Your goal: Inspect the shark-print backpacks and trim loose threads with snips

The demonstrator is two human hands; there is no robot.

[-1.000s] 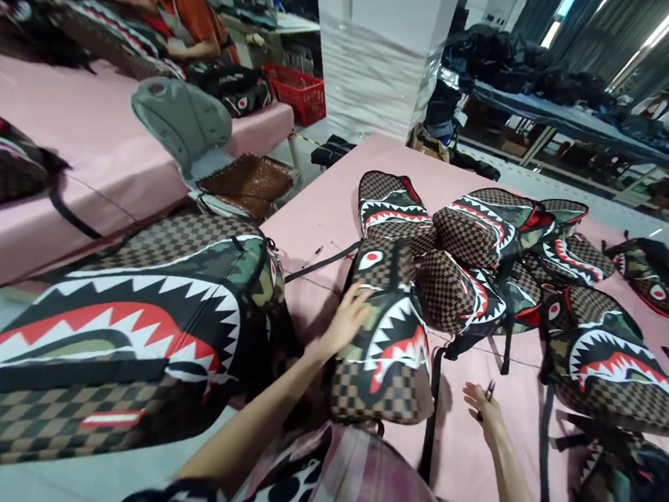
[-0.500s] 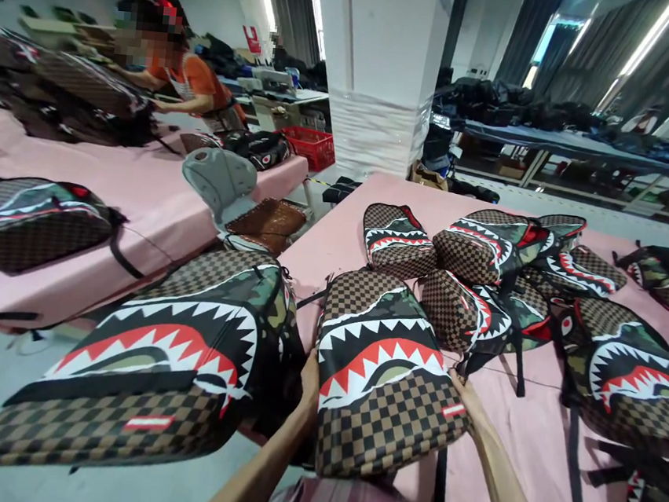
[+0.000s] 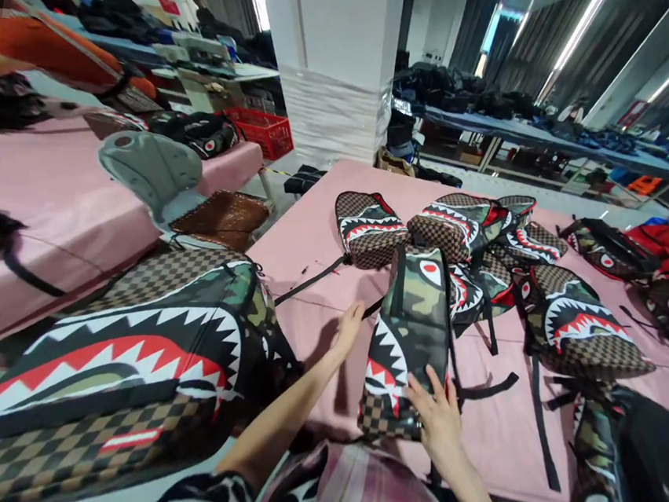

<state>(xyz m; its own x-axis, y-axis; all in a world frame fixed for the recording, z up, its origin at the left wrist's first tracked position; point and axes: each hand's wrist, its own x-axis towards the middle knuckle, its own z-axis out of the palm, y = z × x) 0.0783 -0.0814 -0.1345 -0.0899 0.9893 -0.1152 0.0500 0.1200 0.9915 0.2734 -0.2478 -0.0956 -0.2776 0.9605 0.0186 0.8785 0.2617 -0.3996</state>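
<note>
Right hand, fingers spread and gripping nothing, lies on the backpack beneath it: camouflage side, red-and-white eye, toothed red mouth, brown checks. Left hand is just beside it, grip unclear. Beyond both hands, more backpacks lie on the pink table.

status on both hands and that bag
Right hand spread on the backpack in front. Left hand beside it, contact unclear. Other backpacks close behind it.
</note>
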